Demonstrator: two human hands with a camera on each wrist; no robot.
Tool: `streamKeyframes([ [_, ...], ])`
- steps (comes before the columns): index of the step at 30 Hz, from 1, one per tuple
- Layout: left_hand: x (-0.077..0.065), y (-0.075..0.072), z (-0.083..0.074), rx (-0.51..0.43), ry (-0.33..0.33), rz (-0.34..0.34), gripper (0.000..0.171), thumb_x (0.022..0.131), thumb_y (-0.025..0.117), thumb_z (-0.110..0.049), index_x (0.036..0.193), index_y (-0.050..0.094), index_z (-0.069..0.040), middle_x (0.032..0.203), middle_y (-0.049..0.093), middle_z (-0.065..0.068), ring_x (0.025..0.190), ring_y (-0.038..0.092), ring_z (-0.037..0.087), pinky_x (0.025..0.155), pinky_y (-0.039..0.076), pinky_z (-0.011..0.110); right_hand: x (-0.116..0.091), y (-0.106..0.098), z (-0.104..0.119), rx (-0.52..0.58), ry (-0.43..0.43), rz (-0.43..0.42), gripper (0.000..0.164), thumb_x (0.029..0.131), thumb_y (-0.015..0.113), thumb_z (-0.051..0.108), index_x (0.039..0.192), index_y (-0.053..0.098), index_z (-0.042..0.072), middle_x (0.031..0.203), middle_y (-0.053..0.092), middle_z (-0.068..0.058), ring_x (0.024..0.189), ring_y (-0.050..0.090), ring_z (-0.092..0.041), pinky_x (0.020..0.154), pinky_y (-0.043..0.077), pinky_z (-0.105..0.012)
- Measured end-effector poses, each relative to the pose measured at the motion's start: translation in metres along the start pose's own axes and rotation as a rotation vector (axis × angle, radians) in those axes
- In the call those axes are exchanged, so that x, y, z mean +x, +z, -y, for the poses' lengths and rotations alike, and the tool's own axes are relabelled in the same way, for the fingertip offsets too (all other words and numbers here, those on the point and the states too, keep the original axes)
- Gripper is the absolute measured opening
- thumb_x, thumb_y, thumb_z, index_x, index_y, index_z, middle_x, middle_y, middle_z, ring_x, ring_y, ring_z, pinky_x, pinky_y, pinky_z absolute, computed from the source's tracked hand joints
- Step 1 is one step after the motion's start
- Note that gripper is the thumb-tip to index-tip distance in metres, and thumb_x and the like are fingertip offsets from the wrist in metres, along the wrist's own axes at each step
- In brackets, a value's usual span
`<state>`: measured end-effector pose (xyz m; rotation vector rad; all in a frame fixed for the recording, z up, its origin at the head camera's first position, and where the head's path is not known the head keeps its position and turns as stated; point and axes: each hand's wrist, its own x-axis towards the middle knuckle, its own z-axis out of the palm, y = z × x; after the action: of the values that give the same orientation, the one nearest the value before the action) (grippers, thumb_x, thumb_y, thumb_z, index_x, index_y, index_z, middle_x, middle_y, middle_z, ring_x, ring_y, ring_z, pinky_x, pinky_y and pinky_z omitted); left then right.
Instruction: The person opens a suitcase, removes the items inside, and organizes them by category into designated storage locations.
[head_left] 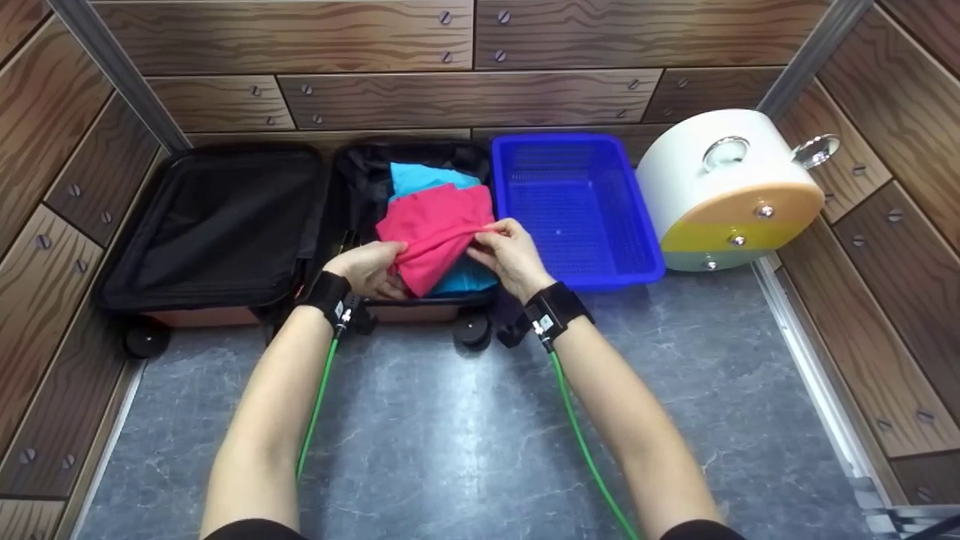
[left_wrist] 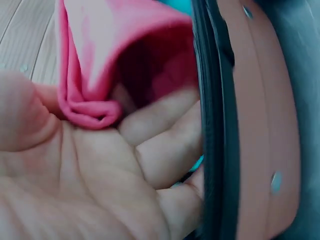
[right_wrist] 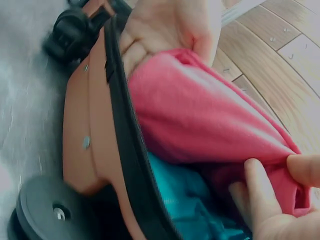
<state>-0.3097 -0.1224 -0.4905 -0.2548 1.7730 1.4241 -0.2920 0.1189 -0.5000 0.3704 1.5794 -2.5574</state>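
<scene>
A pinkish-red cloth garment [head_left: 435, 225] lies bunched and partly folded over blue garments [head_left: 427, 178] inside the open suitcase [head_left: 360, 169]. At its left edge my left hand [head_left: 367, 268] grips the fabric between thumb and fingers, low by the suitcase's near rim. The right hand [head_left: 514, 255] pinches the opposite edge of the red cloth, thumb against fingertips. From the right wrist, the red cloth [right_wrist: 210, 115] stretches between both hands above the blue fabric [right_wrist: 180, 190]. In the left wrist view a rolled fold of red cloth [left_wrist: 95, 112] sits against the thumb, with some fingertips hidden beneath.
The suitcase's black lid half [head_left: 217, 225] lies flat at the left. A blue plastic basket [head_left: 574, 281] stands right of the suitcase, beside a white rounded box [head_left: 697, 142] with coloured drawers. Wheels [head_left: 472, 330] jut from the suitcase's near side. Wood-patterned walls surround the grey floor [head_left: 450, 435].
</scene>
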Motion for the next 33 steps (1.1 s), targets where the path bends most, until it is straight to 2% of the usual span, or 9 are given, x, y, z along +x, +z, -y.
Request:
streamKeyframes([
  [4, 0.007, -0.002, 0.004, -0.287, -0.02, 0.059, 0.055, 0.11, 0.026, -0.048, 0.144, 0.035, -0.006, 0.143, 0.048, 0.021, 0.128, 0.054, 0.047, 0.112, 0.039, 0.055, -0.001, 0.003, -0.001, 0.051, -0.007, 0.013, 0.019, 0.091, 0.059, -0.018, 0.093, 0.054, 0.0, 0.097, 0.055, -0.012, 0.087, 0.067, -0.02, 0.091, 0.058, -0.039],
  [7, 0.009, -0.004, 0.005, -0.494, -0.036, 0.086, 0.064, 0.109, 0.027, -0.051, 0.158, 0.022, -0.011, 0.159, 0.032, 0.019, 0.139, 0.04, 0.049, 0.114, 0.035, 0.06, -0.001, 0.004, -0.001, 0.075, -0.019, 0.023, 0.019, 0.089, 0.06, -0.019, 0.088, 0.056, 0.0, 0.095, 0.057, -0.012, 0.086, 0.067, -0.02, 0.094, 0.057, -0.04],
  [11, 0.011, 0.0, 0.003, -0.691, -0.002, 0.027, 0.053, 0.11, 0.037, -0.043, 0.155, 0.028, -0.017, 0.153, 0.035, 0.014, 0.129, 0.049, 0.041, 0.107, 0.043, 0.06, 0.0, 0.004, -0.001, 0.097, -0.021, 0.023, 0.021, 0.088, 0.061, -0.018, 0.081, 0.058, 0.002, 0.09, 0.06, -0.011, 0.083, 0.067, -0.019, 0.095, 0.057, -0.041],
  [13, 0.012, 0.003, 0.001, -0.757, 0.049, -0.031, 0.039, 0.109, 0.046, -0.032, 0.142, 0.038, -0.013, 0.137, 0.044, 0.014, 0.109, 0.058, 0.031, 0.094, 0.056, 0.047, 0.001, 0.004, 0.0, 0.102, -0.014, 0.022, 0.02, 0.088, 0.061, -0.016, 0.079, 0.06, 0.002, 0.086, 0.06, -0.009, 0.081, 0.066, -0.017, 0.093, 0.057, -0.039],
  [17, 0.016, 0.005, 0.001, -0.777, 0.153, -0.131, 0.009, 0.1, 0.052, 0.0, 0.105, 0.045, -0.001, 0.101, 0.048, 0.01, 0.076, 0.055, 0.018, 0.062, 0.055, 0.025, 0.004, 0.002, 0.002, 0.106, 0.033, 0.019, 0.01, 0.096, 0.065, 0.001, 0.087, 0.066, -0.001, 0.081, 0.066, -0.007, 0.077, 0.066, -0.017, 0.084, 0.058, -0.034],
  [20, 0.015, 0.003, 0.003, -0.749, 0.168, -0.143, 0.015, 0.091, 0.048, 0.015, 0.089, 0.043, 0.001, 0.092, 0.046, 0.01, 0.07, 0.054, 0.018, 0.056, 0.054, 0.024, 0.007, -0.002, 0.002, 0.076, 0.063, 0.01, 0.013, 0.1, 0.064, 0.007, 0.098, 0.069, -0.005, 0.085, 0.07, -0.008, 0.077, 0.068, -0.017, 0.079, 0.058, -0.031],
  [23, 0.014, -0.001, 0.005, -0.755, 0.135, -0.069, 0.018, 0.088, 0.043, 0.018, 0.088, 0.04, 0.0, 0.093, 0.044, 0.011, 0.068, 0.052, 0.018, 0.054, 0.051, 0.022, 0.009, -0.004, 0.001, 0.001, 0.069, 0.001, 0.014, 0.098, 0.061, -0.005, 0.11, 0.068, -0.008, 0.092, 0.069, -0.009, 0.077, 0.067, -0.015, 0.075, 0.058, -0.028],
  [27, 0.012, -0.005, 0.007, -0.79, 0.088, 0.023, 0.016, 0.088, 0.037, 0.014, 0.091, 0.037, -0.002, 0.089, 0.044, 0.012, 0.058, 0.048, 0.015, 0.048, 0.044, 0.018, 0.011, -0.005, -0.002, -0.102, 0.077, 0.022, 0.041, 0.087, 0.055, -0.019, 0.126, 0.064, -0.008, 0.108, 0.063, -0.009, 0.074, 0.061, -0.012, 0.067, 0.056, -0.023],
  [33, 0.011, -0.005, 0.009, -0.719, 0.159, -0.026, 0.028, 0.083, 0.037, 0.015, 0.104, 0.038, -0.004, 0.08, 0.045, 0.007, 0.052, 0.044, 0.011, 0.044, 0.04, 0.018, 0.011, -0.004, -0.003, -0.279, 0.097, 0.082, 0.069, 0.078, 0.05, -0.021, 0.142, 0.058, 0.002, 0.135, 0.053, -0.011, 0.082, 0.055, -0.015, 0.061, 0.05, -0.02],
])
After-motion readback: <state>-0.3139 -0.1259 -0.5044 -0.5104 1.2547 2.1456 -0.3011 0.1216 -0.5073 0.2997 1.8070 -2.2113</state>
